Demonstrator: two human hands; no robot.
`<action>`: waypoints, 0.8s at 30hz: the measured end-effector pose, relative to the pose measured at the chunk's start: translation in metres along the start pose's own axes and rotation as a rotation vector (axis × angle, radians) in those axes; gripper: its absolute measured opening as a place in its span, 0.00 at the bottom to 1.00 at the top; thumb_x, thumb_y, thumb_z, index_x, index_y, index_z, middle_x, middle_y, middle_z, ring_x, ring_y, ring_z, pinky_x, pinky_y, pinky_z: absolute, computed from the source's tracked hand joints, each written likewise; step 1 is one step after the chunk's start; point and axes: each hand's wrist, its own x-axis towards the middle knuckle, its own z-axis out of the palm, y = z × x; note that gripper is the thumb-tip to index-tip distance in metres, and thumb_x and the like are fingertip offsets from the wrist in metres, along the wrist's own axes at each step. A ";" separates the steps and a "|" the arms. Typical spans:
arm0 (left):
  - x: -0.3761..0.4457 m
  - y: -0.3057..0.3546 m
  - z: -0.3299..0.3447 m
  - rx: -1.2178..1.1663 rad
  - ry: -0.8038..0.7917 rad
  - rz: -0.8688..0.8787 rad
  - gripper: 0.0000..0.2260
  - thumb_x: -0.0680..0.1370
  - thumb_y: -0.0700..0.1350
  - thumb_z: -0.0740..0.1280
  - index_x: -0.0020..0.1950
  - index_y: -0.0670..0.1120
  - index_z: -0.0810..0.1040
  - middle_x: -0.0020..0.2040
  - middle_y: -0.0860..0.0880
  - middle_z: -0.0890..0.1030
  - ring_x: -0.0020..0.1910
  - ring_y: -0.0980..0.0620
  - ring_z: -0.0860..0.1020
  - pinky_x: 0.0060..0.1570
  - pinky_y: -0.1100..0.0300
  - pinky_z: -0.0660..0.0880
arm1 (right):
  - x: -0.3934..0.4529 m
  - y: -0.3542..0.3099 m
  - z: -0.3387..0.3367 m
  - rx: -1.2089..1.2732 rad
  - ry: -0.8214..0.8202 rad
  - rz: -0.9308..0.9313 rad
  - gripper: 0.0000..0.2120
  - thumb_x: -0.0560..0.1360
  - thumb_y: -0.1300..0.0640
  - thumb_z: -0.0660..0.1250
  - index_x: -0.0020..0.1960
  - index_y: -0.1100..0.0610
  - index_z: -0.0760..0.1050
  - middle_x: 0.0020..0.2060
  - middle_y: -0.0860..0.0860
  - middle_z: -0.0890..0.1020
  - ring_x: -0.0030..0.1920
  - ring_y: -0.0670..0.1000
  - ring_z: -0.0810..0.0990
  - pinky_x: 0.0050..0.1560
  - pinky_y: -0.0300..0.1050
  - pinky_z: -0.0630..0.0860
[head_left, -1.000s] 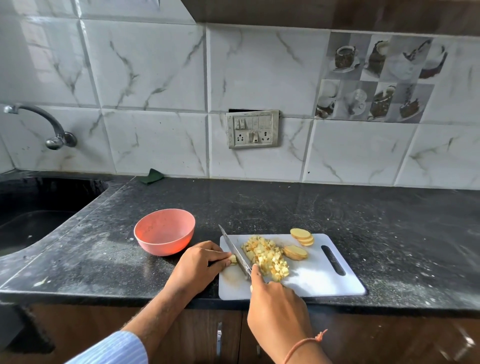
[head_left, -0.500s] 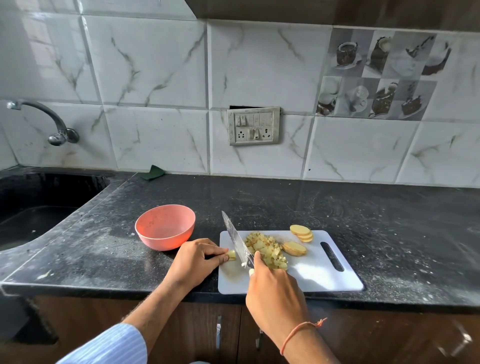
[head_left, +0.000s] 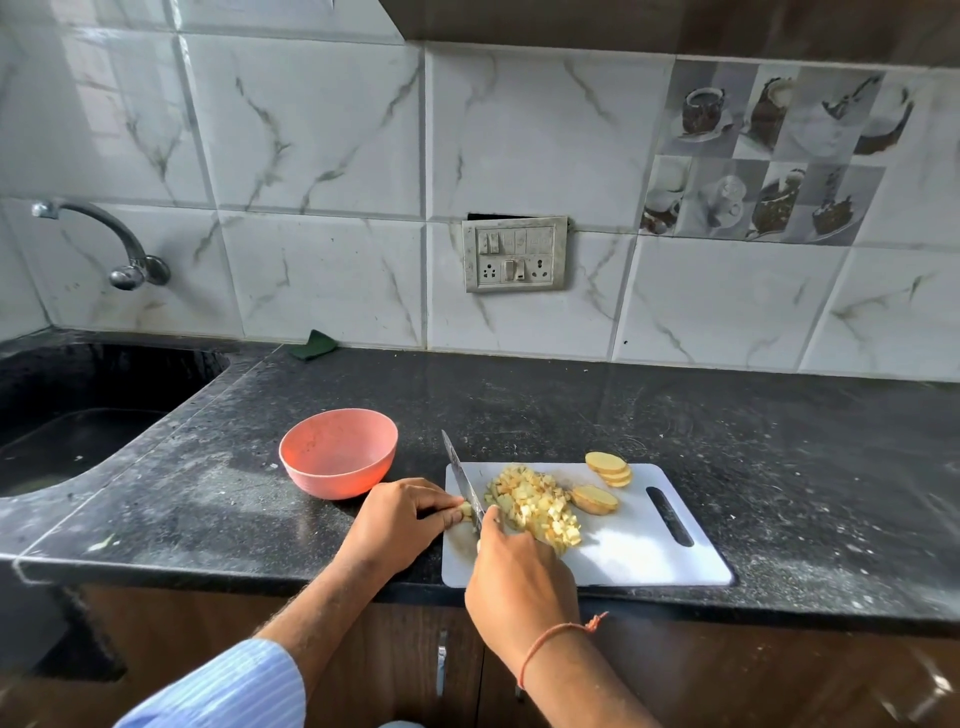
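A white cutting board (head_left: 644, 556) lies at the counter's front edge. On it sits a heap of diced potato (head_left: 535, 503), with a few potato slices (head_left: 609, 469) and a thicker piece (head_left: 595, 499) to its right. My right hand (head_left: 517, 577) grips the handle of a knife (head_left: 461, 475), blade down on the board's left end. My left hand (head_left: 397, 519) pinches a small potato piece (head_left: 466, 510) against the blade's left side. An empty pink bowl (head_left: 337, 451) stands left of the board.
A black sink (head_left: 78, 415) with a metal tap (head_left: 104, 241) fills the left. A green scrub pad (head_left: 311, 345) lies by the tiled wall. A switch panel (head_left: 514, 254) is on the wall. The black countertop (head_left: 779, 441) stretches right.
The knife rose off the board half a second ago and has come down again on the small piece held by my left hand. The view shifted slightly.
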 end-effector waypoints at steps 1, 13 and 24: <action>-0.001 0.000 0.000 0.007 0.004 0.006 0.08 0.75 0.52 0.80 0.54 0.58 0.89 0.49 0.66 0.85 0.50 0.67 0.83 0.52 0.68 0.79 | -0.004 0.003 0.000 -0.017 -0.010 -0.015 0.36 0.82 0.64 0.59 0.86 0.54 0.47 0.57 0.56 0.83 0.54 0.56 0.83 0.53 0.52 0.83; -0.004 0.009 0.009 0.085 0.067 0.003 0.08 0.77 0.50 0.79 0.55 0.57 0.89 0.49 0.64 0.85 0.49 0.67 0.82 0.50 0.71 0.77 | -0.012 0.036 -0.003 0.054 0.117 -0.008 0.29 0.86 0.55 0.57 0.85 0.52 0.52 0.53 0.52 0.85 0.49 0.51 0.84 0.45 0.45 0.82; -0.006 0.020 0.023 0.069 0.151 -0.072 0.08 0.75 0.53 0.80 0.53 0.55 0.90 0.48 0.61 0.88 0.46 0.66 0.83 0.47 0.64 0.80 | -0.016 0.032 -0.010 0.107 0.167 -0.040 0.28 0.85 0.55 0.54 0.84 0.51 0.56 0.51 0.52 0.86 0.51 0.54 0.85 0.47 0.49 0.80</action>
